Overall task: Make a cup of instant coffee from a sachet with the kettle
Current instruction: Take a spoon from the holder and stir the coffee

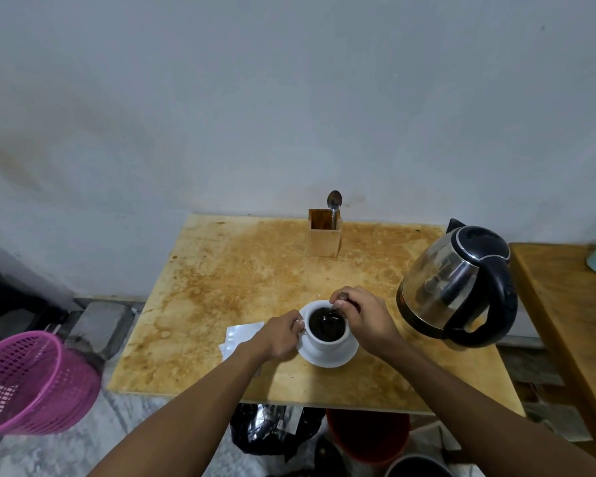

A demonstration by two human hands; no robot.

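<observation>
Head view. A white cup [326,333] filled with dark coffee [325,326] stands on a white saucer [327,356] near the front middle of a stained wooden surface [241,280]. The left hand [278,335] grips the cup at its left side, the fingers [298,324] closed about the handle region. The right hand [363,320] hangs over the cup's right rim; its fingers [341,297] pinch the handle of a stirring spoon [336,308], whose lower end dips into the coffee. A silvery sachet [240,335] lies flat on the surface just left of the saucer, partly hidden under the left wrist. A steel electric kettle [458,284] with black lid and handle stands to the right of the cup, near the right hand but apart from it. At the back edge, against the wall [289,98], a wooden holder [324,237] contains a second spoon [334,204], bowl upward. A pink plastic basket [31,380] sits on the floor at lower left. Dark bags and an orange-red container lie beneath the surface; their details cannot be told.
</observation>
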